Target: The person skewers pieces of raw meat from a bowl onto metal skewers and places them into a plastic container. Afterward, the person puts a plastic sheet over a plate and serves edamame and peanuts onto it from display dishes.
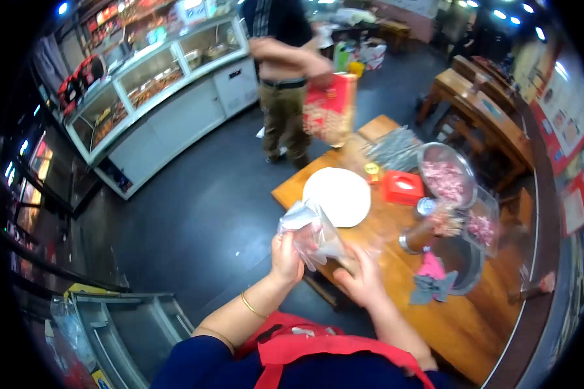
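Observation:
My left hand [285,259] is closed on a thin clear plastic piece [315,236], held in front of me at the edge of the wooden table [396,259]. Whether it is a bag or a disposable glove I cannot tell. Fingers curled, my right hand [362,277] grips the lower right end of the same plastic. Just beyond both hands lies a round white board [337,196] on the table. A pink and grey work glove [433,279] rests to the right of my right hand.
Rightward on the table are a red tissue box [403,188], a steel bowl of cut meat [446,180], a can [425,207], a container of skewers [416,238] and a basin [468,269]. A person with a red bag [331,110] stands beyond, near a glass display counter [169,110].

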Demonstrator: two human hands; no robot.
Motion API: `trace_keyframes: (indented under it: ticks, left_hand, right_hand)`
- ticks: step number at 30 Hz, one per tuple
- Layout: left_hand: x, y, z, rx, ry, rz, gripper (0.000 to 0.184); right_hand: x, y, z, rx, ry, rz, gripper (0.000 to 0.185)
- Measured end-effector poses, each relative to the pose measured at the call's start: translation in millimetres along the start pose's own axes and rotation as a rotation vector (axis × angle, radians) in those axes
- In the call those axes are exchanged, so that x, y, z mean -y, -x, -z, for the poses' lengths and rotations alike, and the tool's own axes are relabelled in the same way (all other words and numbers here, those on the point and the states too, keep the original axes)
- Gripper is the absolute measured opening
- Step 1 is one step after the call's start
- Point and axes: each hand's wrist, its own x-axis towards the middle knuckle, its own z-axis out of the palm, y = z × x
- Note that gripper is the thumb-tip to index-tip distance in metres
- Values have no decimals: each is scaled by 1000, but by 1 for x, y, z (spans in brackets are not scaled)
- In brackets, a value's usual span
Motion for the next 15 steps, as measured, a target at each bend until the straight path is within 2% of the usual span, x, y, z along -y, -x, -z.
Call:
trace_keyframes:
  ticks: [1,2,3,4,6,8,10,12,15]
  left_hand:
    - [-10,-14,37,-44,11,30,46]
    - [-23,-30,69,-96,30,68,54]
    - [-47,-42,89,-194,153,151,65]
    - [-76,-54,100,-285,271,207,75]
    - [-108,-71,166,-378,279,224,80]
    - [-134,-86,214,-371,188,285,79]
    - [-150,-100,245,-459,98,284,79]
    - [-166,-119,283,-493,-30,229,77]
    - [-191,-153,322,-582,9,219,75]
  right_hand:
    - [-3,-26,-44,211,-165,-259,57]
    - [-38,-41,-99,425,-596,-301,61]
    - [-30,-62,-136,546,-749,-445,54]
    - [-1,-91,-150,617,-903,-610,45]
    - [13,-121,-220,630,-1047,-662,32]
    - [28,-144,-269,625,-1014,-677,25]
    - [35,-171,-309,616,-967,-682,22]
    - [44,-205,-348,680,-975,-832,20]
    - [43,-245,-403,715,-934,-855,17]
